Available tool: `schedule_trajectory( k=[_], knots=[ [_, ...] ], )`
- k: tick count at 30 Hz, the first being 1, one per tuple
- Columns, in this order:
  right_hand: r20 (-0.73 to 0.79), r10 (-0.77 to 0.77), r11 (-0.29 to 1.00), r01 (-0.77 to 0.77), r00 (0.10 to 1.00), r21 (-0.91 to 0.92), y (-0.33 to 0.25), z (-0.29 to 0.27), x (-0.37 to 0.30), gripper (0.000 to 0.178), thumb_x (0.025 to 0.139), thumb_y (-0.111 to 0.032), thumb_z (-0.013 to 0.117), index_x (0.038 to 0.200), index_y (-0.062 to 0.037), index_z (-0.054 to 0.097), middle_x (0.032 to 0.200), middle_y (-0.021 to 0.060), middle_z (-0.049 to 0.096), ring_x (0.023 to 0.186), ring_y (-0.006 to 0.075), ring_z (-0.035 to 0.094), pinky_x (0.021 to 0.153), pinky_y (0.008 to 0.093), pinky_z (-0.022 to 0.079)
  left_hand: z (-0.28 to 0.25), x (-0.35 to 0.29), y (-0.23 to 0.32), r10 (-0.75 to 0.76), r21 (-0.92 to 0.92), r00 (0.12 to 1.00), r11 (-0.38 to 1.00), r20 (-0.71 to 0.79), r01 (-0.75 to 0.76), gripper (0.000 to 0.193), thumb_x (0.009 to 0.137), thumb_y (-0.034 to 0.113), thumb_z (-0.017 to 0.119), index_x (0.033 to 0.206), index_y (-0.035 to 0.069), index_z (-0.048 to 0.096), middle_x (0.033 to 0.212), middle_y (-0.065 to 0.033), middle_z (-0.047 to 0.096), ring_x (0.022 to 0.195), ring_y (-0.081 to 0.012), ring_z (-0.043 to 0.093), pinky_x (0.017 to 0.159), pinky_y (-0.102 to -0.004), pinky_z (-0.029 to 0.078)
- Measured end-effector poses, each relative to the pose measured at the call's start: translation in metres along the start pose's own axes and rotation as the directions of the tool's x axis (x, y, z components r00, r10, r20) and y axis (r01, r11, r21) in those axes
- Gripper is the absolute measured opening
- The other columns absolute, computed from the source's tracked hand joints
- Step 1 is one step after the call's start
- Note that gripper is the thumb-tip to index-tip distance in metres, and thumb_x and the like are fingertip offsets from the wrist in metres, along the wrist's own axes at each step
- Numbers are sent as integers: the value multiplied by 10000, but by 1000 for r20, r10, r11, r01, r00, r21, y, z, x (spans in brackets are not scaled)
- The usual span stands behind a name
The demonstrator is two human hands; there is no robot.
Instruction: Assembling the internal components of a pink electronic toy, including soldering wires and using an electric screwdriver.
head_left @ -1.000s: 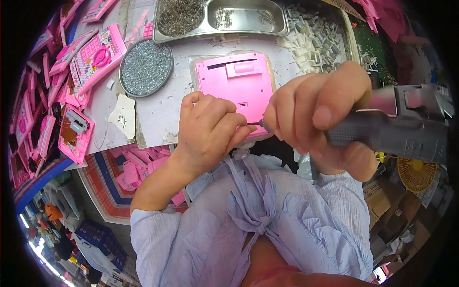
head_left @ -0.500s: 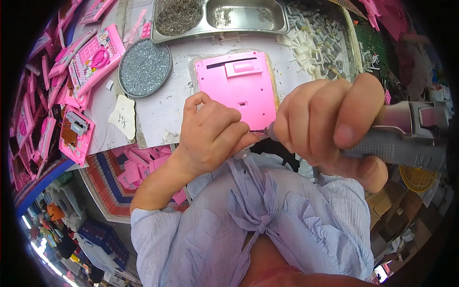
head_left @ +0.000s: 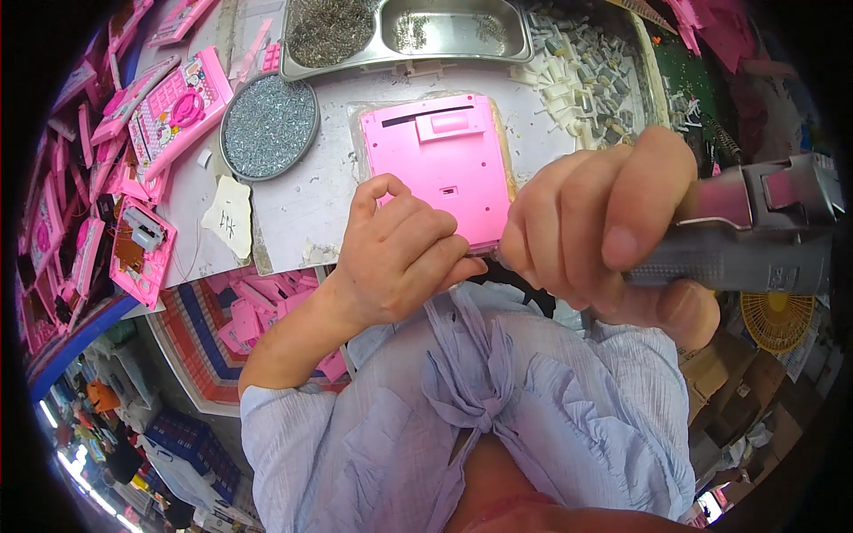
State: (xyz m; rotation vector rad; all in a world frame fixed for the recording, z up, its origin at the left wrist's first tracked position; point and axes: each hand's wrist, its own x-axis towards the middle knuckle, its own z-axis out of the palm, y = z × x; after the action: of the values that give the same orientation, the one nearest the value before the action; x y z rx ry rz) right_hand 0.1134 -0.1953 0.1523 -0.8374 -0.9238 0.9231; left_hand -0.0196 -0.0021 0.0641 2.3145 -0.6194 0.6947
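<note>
While I watch from afar, the right hand wraps a grey-bodied power screwdriver, and the left hand curls over the near corner of the pink plastic case, thumb and forefinger close; what they pinch, I can't tell! That case lies flat on the white table, probably light, stiff, slightly slick, crackable; I'd grip its side edges. Hands block its near edge; beyond sit a round tray of silver screws and a divided steel tray.
</note>
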Motion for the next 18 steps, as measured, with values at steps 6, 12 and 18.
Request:
schedule_trajectory(
  k=[6,12,18],
  knots=[
    [-149,17,1000,-16,989,10,7,18,-2,406,960,-417,694,1144,-110,502,693,-32,540,608,114,511,577,287,419,6,-2,0,20,11,1000,1000,-2,-20,259,746,298,804,824,103,652,875,-15,609,749,-179,600,883,-430,431],
    [-249,13,999,-22,968,-33,6,20,-7,409,959,-419,680,1167,-117,500,706,-35,544,614,111,512,592,289,418,4,3,1,37,12,999,999,20,-37,244,751,284,803,832,104,659,882,-14,608,758,-174,603,877,-427,435],
    [-153,-130,985,145,980,89,18,8,-8,400,961,-410,671,1185,-124,504,700,-41,554,610,99,523,595,289,429,8,4,1,47,11,998,999,-33,-47,245,775,289,801,846,101,661,870,-17,611,744,-178,599,848,-411,443]
  ],
)
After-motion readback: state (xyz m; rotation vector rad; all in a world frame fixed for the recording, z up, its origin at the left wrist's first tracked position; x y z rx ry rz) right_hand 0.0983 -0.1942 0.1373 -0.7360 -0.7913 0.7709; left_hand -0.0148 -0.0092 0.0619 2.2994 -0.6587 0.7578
